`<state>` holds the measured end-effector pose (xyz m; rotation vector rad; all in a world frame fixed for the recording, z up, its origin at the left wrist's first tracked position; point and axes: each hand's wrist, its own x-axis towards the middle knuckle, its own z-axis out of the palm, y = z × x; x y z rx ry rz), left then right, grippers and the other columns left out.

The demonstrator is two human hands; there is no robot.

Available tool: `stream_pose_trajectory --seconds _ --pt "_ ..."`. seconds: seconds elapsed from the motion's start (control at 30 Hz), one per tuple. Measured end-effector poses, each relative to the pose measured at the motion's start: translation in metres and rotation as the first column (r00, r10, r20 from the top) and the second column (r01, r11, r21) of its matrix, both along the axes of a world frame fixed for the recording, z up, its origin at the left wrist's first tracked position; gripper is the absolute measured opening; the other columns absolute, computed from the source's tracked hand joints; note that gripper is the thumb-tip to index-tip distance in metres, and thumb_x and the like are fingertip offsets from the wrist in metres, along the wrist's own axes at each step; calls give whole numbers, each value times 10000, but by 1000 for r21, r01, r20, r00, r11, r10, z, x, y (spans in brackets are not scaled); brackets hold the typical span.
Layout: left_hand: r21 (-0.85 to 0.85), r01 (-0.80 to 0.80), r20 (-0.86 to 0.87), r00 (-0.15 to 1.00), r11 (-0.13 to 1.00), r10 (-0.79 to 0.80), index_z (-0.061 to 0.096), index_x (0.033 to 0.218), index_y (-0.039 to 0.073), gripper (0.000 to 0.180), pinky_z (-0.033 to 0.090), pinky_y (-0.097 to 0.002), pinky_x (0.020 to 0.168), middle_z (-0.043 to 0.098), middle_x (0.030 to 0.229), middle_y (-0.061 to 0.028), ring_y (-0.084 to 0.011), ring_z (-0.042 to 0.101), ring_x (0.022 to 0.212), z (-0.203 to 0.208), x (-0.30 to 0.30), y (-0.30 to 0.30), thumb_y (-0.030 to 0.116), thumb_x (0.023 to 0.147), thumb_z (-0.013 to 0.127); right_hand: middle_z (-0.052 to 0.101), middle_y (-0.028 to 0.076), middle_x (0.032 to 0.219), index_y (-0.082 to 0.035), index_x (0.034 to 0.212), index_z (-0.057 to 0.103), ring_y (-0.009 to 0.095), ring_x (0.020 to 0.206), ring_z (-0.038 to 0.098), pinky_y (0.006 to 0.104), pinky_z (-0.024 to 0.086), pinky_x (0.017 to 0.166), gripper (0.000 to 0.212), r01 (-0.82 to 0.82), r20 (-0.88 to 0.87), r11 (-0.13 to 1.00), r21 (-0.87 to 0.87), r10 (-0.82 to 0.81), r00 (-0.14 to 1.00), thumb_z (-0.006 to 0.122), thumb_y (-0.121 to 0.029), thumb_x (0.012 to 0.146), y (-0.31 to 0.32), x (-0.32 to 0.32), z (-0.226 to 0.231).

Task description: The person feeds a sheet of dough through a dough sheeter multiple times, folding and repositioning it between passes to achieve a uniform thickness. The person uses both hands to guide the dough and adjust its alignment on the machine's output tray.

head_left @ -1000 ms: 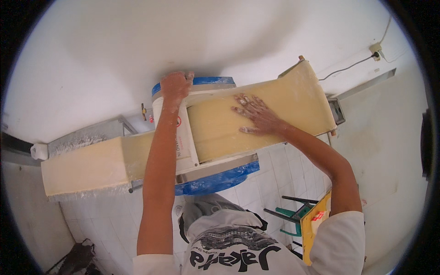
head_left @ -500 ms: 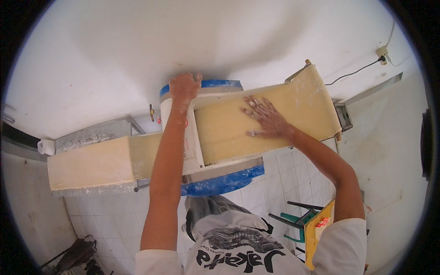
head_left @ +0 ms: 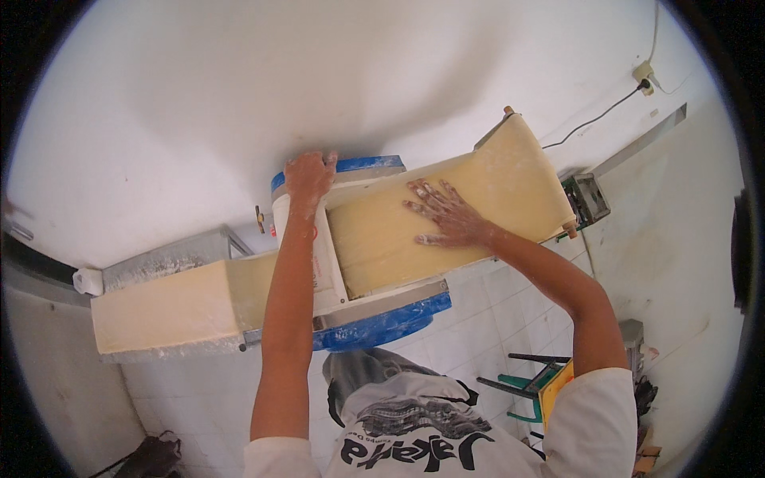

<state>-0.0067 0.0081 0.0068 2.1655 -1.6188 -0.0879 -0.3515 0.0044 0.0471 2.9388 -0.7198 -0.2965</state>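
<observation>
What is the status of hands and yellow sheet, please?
Left hand at far side of machine. Right hand spread on yellow sheet. Left forearm crosses above machine.

The long pale-yellow dough sheet (head_left: pixel 374 239) looks smooth and matt, the curved blue machine housing (head_left: pixel 390 322) glossy, the white printed shirt (head_left: pixel 430 426) cloth.

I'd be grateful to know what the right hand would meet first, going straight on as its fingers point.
Beyond the yellow sheet, the right hand would likely meet the machine's blue-edged far side; depth is unclear.
</observation>
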Motion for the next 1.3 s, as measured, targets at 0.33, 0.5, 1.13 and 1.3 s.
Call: stream_pose_trajectory --seconds 0.33,0.5,1.13,1.3 --pt "-429 164 -154 956 888 -251 612 1272 24 406 389 -544 1074 599 1349 -219 -395 533 1277 6 -77 52 332 1027 514 73 101 1728 -227 1645 219 294 1592 68 582 47 1258 772 23 -38 1000 -7 -23 999 421 -626 1016 5 3 -5" --pt "-224 125 -546 806 966 -231 221 1594 31 717 119 -594 1225 174 1653 -258 -440 128 1540 -9 -214 103 416 1048 484 80 86 1728 -249 1644 221 293 1592 74 607 63 1254 724 20 -63 998 -53 -23 998 419 -574 1029 -3 -4 -11" --pt "-171 487 -113 854 856 -508 211 1591 -49 817 10 -567 1253 96 1697 -228 -379 42 1580 -23 -257 56 536 1051 393 711 169 1209 -33 1198 685 291 1160 662 412 519 944 335 449 526 752 482 -658 538 593 -235 947 25 -43 64" --pt "-131 479 -111 863 868 -493 229 1586 -51 807 19 -576 1252 96 1697 -229 -387 47 1578 -19 -256 52 503 1039 443 721 147 1165 -49 1194 689 197 1027 705 360 541 872 340 126 293 272 954 -933 -207 576 -309 1004 31 -45 79"
